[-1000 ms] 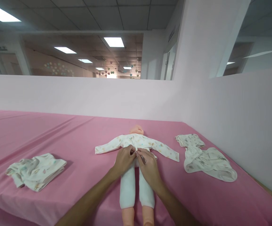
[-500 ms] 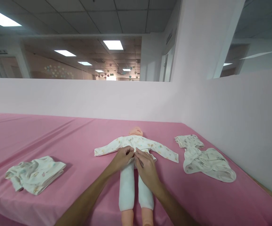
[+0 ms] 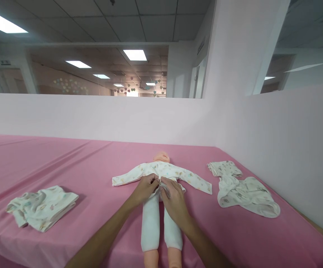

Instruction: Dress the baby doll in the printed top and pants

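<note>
On the doll [image 3: 150, 223], the shirt [image 3: 167, 170] lies with its lower front pinched by the left hand [image 3: 143, 191] and right hand [image 3: 176, 203], close together; light, level tension should keep it from bunching.

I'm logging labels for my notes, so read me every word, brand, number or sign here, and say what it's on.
Nothing can be read.
Left plate, above the left door: too small and blurred.
Right plate, above the right door: too blurred.
Shirt: small printed motifs, no legible words.
</note>
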Demonstrator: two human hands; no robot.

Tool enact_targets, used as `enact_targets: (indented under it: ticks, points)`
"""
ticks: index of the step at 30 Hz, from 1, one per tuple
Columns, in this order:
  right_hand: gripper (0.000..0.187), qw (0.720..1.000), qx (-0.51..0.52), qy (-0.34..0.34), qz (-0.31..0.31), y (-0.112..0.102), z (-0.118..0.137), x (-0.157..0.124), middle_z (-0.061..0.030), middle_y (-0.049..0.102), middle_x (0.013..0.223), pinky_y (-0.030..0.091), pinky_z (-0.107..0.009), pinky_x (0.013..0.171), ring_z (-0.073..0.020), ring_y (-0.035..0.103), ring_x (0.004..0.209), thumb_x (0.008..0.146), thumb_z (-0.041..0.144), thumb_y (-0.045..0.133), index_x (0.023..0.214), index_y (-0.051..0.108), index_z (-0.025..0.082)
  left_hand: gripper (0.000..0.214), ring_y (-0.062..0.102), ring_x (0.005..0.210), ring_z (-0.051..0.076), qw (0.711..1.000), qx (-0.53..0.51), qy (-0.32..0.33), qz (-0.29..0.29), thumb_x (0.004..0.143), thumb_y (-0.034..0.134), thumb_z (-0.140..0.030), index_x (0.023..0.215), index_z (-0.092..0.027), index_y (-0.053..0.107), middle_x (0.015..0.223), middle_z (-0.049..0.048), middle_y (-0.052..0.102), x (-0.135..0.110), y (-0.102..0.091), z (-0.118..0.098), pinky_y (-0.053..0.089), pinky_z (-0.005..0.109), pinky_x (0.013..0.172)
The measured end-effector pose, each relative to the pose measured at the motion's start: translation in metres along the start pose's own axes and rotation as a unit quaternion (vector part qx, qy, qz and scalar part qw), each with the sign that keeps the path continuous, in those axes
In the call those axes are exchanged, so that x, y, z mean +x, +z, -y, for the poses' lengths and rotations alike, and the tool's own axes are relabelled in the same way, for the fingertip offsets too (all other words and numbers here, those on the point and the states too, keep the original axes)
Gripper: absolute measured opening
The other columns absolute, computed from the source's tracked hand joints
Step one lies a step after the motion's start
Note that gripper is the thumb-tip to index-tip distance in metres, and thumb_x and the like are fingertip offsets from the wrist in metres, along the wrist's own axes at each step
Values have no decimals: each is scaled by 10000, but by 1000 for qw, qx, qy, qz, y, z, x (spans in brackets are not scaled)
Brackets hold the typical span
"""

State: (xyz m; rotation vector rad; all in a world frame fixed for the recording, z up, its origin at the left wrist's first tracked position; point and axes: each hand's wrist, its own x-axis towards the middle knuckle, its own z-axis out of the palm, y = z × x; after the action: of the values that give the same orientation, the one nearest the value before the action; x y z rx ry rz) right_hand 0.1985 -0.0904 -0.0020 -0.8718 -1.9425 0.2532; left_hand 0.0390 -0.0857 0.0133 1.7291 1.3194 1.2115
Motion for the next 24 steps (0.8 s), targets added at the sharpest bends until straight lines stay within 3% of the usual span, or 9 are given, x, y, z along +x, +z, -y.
enact_targets:
  ticks: [12,22,24]
  points:
    - [188,999,-43,0,31,-6,6,1,-37,657,1090,437,-392,870,-240,576,1004,946,248,460,1093,576,264,340,332,524,87,996,-65,-41,45,873,519,-501,770,-177,514,606,-60,453,-1,-7,2,260,226,512]
    - [111,998,-38,-17,37,-1,2,-2,-43,624,1105,424,-398,904,-236,556,1059,889,186,493,952,563,244,310,365,606,115,999,9,-12,48,893,452,-464,752,-190,483,673,-45,437,0,-6,-2,312,239,575]
    - [125,999,-36,-8,25,0,2,-3,-56,625,1111,432,-398,897,-238,558,1061,884,204,508,994,556,239,323,391,636,124,999,23,-6,42,894,441,-473,735,-193,464,687,-37,448,1,-6,-2,337,245,599]
